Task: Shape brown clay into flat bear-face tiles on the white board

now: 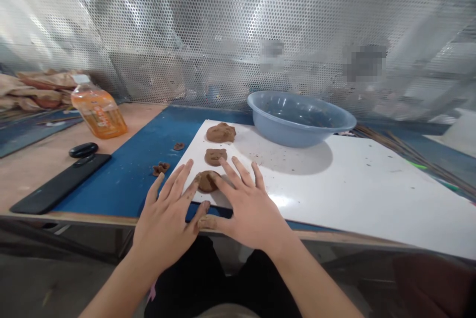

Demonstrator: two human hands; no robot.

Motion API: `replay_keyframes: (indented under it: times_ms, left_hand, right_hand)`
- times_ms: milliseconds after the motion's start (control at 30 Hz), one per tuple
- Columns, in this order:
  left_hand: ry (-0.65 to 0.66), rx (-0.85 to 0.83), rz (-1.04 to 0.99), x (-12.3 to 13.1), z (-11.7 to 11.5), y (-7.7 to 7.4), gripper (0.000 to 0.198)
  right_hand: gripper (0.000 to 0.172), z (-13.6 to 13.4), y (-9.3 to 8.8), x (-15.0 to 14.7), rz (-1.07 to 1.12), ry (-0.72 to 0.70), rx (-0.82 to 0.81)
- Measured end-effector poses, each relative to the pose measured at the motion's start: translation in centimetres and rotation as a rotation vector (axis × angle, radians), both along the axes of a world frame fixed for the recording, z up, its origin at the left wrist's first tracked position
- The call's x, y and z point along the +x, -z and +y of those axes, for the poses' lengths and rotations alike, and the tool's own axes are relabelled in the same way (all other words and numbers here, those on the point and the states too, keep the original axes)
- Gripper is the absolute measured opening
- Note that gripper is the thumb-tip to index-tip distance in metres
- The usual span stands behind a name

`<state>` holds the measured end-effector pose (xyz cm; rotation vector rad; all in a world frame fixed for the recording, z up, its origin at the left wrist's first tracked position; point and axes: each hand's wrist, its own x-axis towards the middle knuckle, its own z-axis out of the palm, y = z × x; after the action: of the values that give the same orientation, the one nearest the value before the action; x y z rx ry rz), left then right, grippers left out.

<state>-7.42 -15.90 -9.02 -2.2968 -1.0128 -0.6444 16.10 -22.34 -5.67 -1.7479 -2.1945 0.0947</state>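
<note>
My left hand and my right hand lie side by side at the near corner of a white board, fingers stretched out and spread. Between their fingertips sits a small flat brown clay piece, which both index fingers touch. A small bit of clay shows between my two thumbs. Just beyond lies a second clay disc, and farther back a bigger clay lump. Neither hand grips anything.
A light-blue basin stands at the board's far edge. Small clay scraps lie on the blue mat. To the left are a black phone, a dark oval object and an orange bottle. Thin sticks lie at right. A perforated metal screen stands behind.
</note>
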Motion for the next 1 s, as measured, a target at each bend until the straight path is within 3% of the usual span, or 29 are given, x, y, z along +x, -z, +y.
replay_keyframes:
  times_ms: [133,300,600,833,1000]
  left_hand:
    - [-0.022,0.007,-0.002,0.0,0.0,0.1,0.079]
    - [-0.022,-0.010,0.007,0.0,0.1,0.2,0.070]
    - [-0.004,-0.059,-0.026,-0.2,0.3,0.3,0.074]
    - [0.010,-0.206,-0.031,0.1,1.3,-2.2,0.072]
    - [0.016,-0.344,0.021,0.7,1.5,-1.6,0.066]
  right_hand:
    - [0.114,0.1,0.0,-0.1,0.004,0.024,-0.030]
    - [0.115,0.2,-0.1,-0.1,0.000,0.044,-0.085]
    - [0.116,0.1,-0.4,-0.2,0.003,0.066,-0.084]
    - [0.093,0.6,-1.1,-0.4,0.081,0.091,0.017]
    - [0.089,0.5,-0.3,-0.7,0.020,0.118,0.099]
